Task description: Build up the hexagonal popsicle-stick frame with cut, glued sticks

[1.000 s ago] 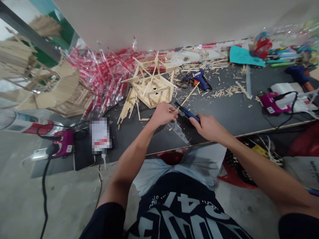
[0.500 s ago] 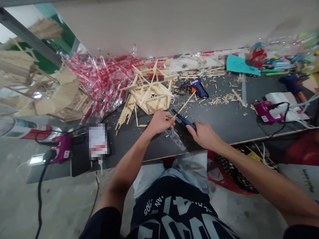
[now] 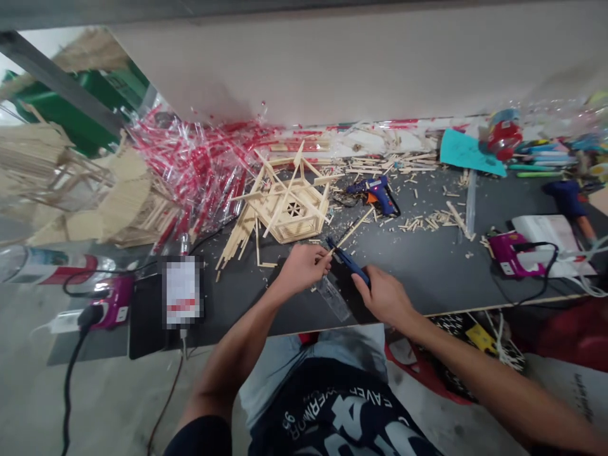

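Note:
My left hand (image 3: pixel 301 266) is closed in a pinch on a thin wooden stick (image 3: pixel 354 227) that slants up to the right over the dark table (image 3: pixel 418 278). My right hand (image 3: pixel 382 294) grips the blue-handled cutters (image 3: pixel 346 258), whose jaws meet the stick close to my left fingers. Just beyond my hands stands a six-sided frame of wooden sticks (image 3: pixel 287 206). A clear plastic ruler (image 3: pixel 333 297) lies on the table beneath my hands.
A blue glue gun (image 3: pixel 375 190) and several stick offcuts lie behind. Red-and-clear wrappers (image 3: pixel 199 164) are heaped at the back left beside more stick models (image 3: pixel 95 196). A phone (image 3: pixel 182 291) and purple chargers (image 3: pixel 508 253) sit at both ends.
The view has tilted, so everything sits lower in the frame. Both hands stay together on the stick and cutters, slightly nearer the table's front edge.

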The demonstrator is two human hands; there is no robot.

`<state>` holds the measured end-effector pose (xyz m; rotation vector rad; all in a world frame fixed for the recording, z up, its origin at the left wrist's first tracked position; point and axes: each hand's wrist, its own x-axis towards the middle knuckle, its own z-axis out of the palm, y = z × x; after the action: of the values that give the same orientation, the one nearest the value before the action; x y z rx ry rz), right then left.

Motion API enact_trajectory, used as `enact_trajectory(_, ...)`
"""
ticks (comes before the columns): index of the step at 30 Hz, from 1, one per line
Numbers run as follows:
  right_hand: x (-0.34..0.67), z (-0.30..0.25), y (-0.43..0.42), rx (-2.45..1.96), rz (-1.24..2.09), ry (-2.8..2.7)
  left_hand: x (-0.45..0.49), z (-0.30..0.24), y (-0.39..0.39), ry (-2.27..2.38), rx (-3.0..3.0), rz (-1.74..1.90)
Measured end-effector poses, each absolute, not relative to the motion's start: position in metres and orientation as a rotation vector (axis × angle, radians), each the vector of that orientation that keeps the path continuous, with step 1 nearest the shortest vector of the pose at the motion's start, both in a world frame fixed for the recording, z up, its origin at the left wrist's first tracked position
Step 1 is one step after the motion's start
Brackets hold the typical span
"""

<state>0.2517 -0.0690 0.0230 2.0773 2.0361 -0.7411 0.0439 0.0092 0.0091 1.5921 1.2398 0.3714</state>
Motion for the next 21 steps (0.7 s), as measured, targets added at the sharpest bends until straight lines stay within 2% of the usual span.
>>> enact_trajectory(4,0.248,0.011,-0.076,2.109,-0.664,2.066,0.038,0.009,0.007,1.234,1.495,0.349)
enact_trajectory(14,0.258,0.009,-0.092,2.446,-0.886,2.084,0.020,0.006,0.011,1.238,1.618,0.441)
enact_trajectory(19,0.266,0.017,-0.095,2.663,-0.228,1.853,0.028,0.002,0.014,1.215,1.922,0.432)
enact_trajectory(21,0.267,0.016,-0.095,2.671,-0.073,1.706,0.030,0.001,0.015,1.206,1.972,0.448)
